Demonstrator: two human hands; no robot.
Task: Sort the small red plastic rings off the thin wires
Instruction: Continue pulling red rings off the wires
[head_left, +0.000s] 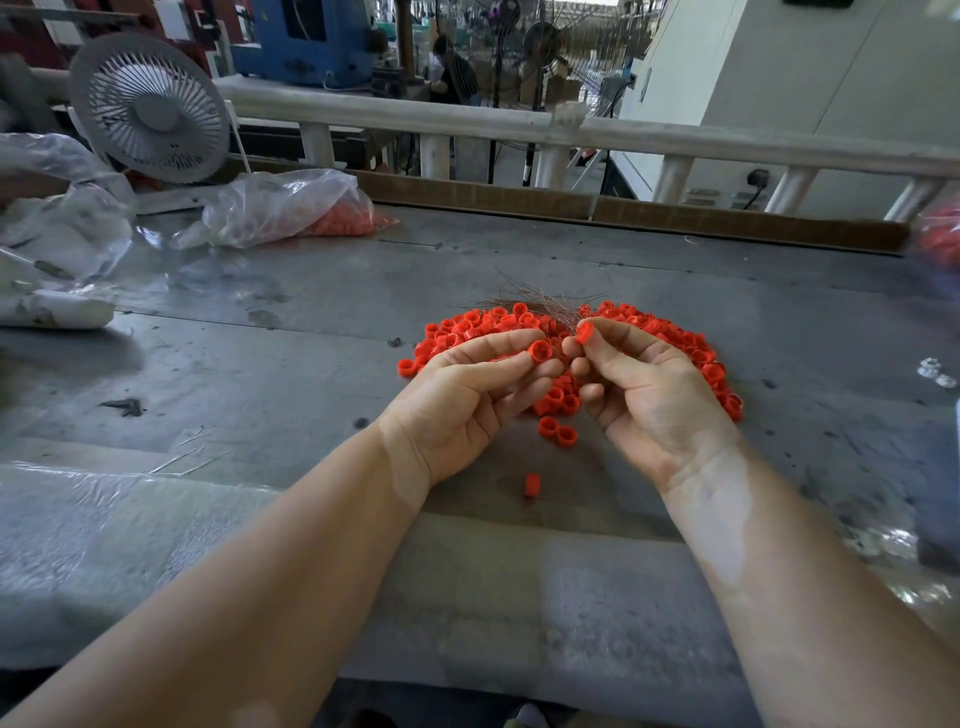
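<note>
Far left: a fan (149, 106) is stood at the back of the table (270, 364); crumpled plastic is heaped below it; a clear bag (283, 205) holding red pieces is laid just right of the fan.

Centre: a pile of rings (470, 325) is spread on the table beyond the hands; a tuft of wires (535, 304) is seen rising from its far edge, fanned toward the left. One stray ring (532, 484) is lying apart, nearer the table's front edge; two more are sat between the wrists.

Left hand (467, 400): palm turned up, fingers curled; a single ring (540, 351) is pinched between thumb and forefinger.

Right hand (649, 384): palm up likewise; another ring (585, 331) is pinched at the fingertips, just beside the wire ends; whether a wire is threaded through it cannot be told.

Right edge: a blurred red heap is glimpsed at the frame border.

Risks, as judged: the wires are thin and springy, so a hard pull could bend them or flick rings off the table; a stripped ring dropped back on the pile would be lost among unsorted ones; loose rings near the front edge could be swept off by a forearm; fingertips could be pricked by wire ends.
</note>
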